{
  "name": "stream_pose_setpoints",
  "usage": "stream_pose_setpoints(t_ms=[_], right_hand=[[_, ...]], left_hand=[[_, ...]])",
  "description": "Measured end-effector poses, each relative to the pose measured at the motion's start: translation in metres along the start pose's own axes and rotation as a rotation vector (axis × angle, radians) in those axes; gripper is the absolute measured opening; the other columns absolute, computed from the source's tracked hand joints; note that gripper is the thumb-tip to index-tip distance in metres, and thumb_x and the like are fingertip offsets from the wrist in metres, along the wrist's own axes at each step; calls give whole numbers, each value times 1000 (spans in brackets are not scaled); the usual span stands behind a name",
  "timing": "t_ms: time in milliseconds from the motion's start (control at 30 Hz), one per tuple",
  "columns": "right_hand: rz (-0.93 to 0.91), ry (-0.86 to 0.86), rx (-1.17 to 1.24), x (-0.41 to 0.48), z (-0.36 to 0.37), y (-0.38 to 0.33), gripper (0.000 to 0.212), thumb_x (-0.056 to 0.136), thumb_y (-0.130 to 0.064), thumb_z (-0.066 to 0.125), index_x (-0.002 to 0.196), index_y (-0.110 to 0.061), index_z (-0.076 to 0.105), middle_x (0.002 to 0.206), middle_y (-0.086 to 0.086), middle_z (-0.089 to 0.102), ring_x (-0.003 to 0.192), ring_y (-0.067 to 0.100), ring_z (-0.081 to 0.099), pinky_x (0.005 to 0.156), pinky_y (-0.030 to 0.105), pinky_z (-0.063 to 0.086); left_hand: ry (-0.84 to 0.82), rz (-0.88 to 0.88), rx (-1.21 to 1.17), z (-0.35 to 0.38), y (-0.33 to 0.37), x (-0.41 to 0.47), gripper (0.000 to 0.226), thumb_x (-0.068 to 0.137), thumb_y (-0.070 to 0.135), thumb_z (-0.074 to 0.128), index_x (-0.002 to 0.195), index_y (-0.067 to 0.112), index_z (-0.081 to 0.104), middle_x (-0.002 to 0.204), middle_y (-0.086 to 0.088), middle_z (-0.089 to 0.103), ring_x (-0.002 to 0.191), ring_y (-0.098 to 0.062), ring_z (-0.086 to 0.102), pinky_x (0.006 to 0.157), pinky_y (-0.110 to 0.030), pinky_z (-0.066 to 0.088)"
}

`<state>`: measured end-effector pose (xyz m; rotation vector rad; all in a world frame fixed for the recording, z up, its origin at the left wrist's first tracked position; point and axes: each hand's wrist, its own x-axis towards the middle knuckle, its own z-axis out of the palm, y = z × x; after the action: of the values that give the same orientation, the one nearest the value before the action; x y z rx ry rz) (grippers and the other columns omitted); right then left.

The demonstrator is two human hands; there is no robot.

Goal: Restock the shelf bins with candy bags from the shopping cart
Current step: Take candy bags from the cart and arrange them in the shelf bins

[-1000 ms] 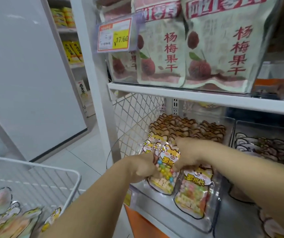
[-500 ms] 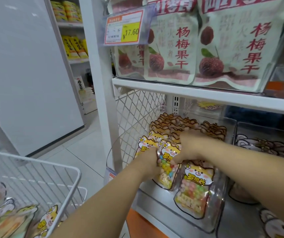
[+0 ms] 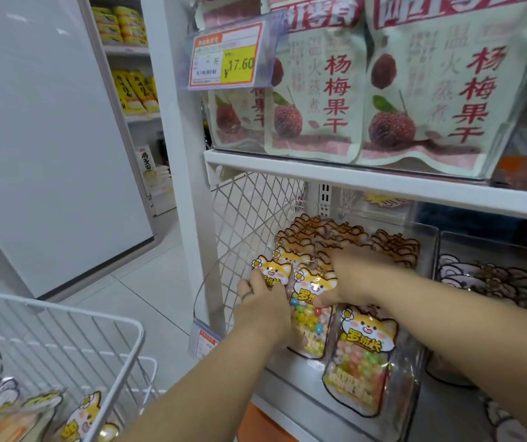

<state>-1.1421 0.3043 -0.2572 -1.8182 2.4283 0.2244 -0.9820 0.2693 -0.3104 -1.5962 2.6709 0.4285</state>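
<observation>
A white shop shelf [image 3: 345, 178] fills the view, the shopping cart [image 3: 102, 317] at its left. Inside the clear bin [image 3: 428, 247] at the shelf's left end, left hand [image 3: 263, 303] fingers curl round a candy bag [image 3: 311, 317]; the blurred right hand [image 3: 356, 279] seems to pinch its top.

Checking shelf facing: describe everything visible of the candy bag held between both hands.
The candy bag is a clear plastic pouch with a yellow-orange cartoon-animal header and red lettering, filled with multicoloured candies. It stands nearly upright, front left in the clear bin, against the row behind. The left hand grips its left edge; the right hand pinches its upper right.
</observation>
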Motion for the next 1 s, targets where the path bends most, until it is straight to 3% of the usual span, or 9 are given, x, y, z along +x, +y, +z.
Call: stream_pose_setpoints(t_ms=[100,267,433,600,700,800,900,1000], right_hand=[[-5,1,-5,-1,0,-1,82,71,-75,69,121,-11,58,120,6,55,98,26,61,75,34,53],[-58,-1,16,-3,0,0,71,74,-69,71,114,-13,57,107,3,60,95,23,61,78,33,54],[-95,-11,23,0,2,0,69,76,-66,72,117,-14,53,108,3,62,96,23,61,83,35,55],[-88,-24,34,4,5,3,70,73,-68,73,115,-16,55,106,3,63,95,23,61,85,37,56],[-80,-28,42,4,5,4,68,71,-68,74,112,-17,56,102,1,63,92,22,62,84,38,56],[-70,-30,43,2,4,3,64,74,-67,73,110,-16,57,100,1,62,92,22,62,82,35,56],[-60,-26,39,0,2,1,62,75,-67,71,107,-16,56,95,0,59,90,21,61,75,31,52],[-57,-6,39,-2,0,1,62,74,-67,72,106,-17,57,95,-1,60,89,21,61,71,30,50]], left_hand=[[-124,-14,-103,-2,-2,5,95,75,46,83,146,15,28,151,-12,3,142,-36,12,117,-42,28],[-258,92,-179,-7,-13,16,108,69,43,88,145,11,18,147,-3,13,132,-26,35,111,-36,37],[-198,207,-174,-2,-15,20,116,67,42,91,145,10,12,143,1,9,130,-25,36,112,-37,38],[-78,315,-129,-1,-16,17,101,66,39,91,134,11,22,141,3,11,123,-24,42,105,-35,43],[-3,382,-77,-5,-14,13,102,66,37,92,138,8,26,144,1,13,121,-23,45,100,-31,44],[62,305,29,-6,-13,8,102,64,50,89,137,10,30,142,-4,17,126,-26,40,100,-35,43],[-99,75,-41,-2,-11,3,106,69,56,84,143,11,24,144,-8,18,130,-27,41,103,-36,41],[-205,30,-167,1,-9,5,115,70,51,86,150,9,14,151,-6,11,134,-27,41,110,-36,40]])
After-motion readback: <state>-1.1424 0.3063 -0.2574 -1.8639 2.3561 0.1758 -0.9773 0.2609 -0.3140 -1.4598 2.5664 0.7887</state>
